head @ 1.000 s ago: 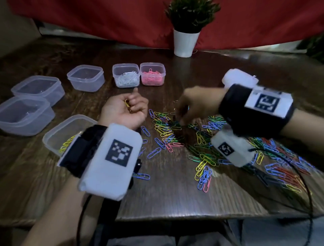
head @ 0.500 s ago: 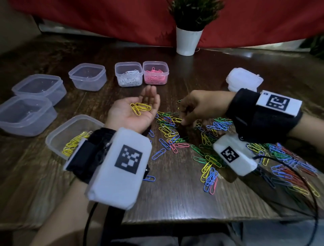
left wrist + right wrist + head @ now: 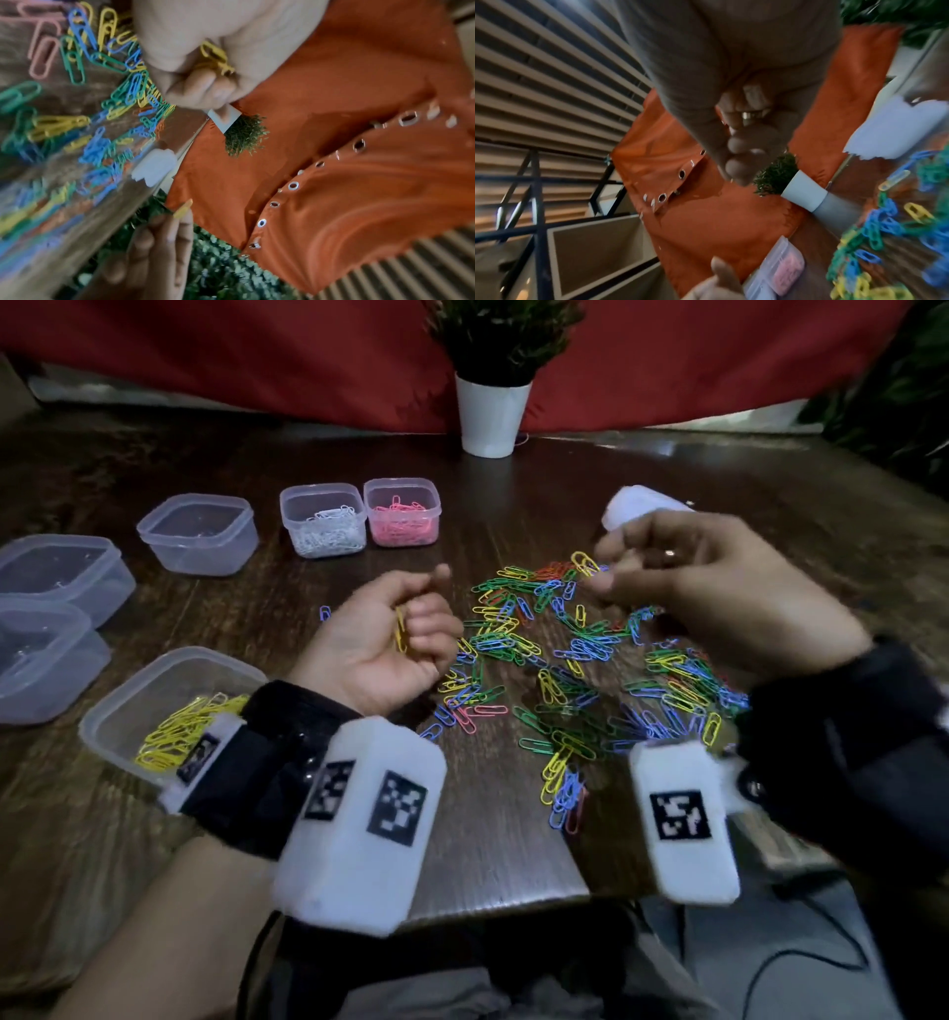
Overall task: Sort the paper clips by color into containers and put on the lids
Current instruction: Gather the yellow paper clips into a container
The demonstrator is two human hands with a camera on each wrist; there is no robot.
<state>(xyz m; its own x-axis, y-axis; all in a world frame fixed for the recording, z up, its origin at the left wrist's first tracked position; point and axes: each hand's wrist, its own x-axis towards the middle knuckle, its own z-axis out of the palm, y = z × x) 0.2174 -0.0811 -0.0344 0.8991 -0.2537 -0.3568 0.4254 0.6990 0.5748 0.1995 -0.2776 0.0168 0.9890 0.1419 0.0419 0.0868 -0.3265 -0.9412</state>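
Observation:
A mixed pile of coloured paper clips (image 3: 565, 660) lies spread over the middle of the wooden table (image 3: 488, 839). My left hand (image 3: 421, 618) is palm up beside the pile, its fingers curled over a bunch of yellow clips (image 3: 400, 631), which the left wrist view also shows as yellow clips (image 3: 214, 58). My right hand (image 3: 601, 572) hovers above the far side of the pile and pinches one yellow clip (image 3: 583, 562) at its fingertips; that yellow clip (image 3: 183, 209) shows in the left wrist view too. A clear container with yellow clips (image 3: 169, 711) stands by my left wrist.
A container of white clips (image 3: 323, 521) and one of pink clips (image 3: 403, 513) stand at the back. Three empty clear containers (image 3: 197, 534) (image 3: 61, 572) (image 3: 46, 654) sit on the left. A stack of white lids (image 3: 637, 505) lies behind my right hand. A potted plant (image 3: 493, 418) stands at the far edge.
My left hand, flat and open with yellow clips on the palm half a second ago, has curled its fingers over them. My right hand has risen from the pile with a yellow clip.

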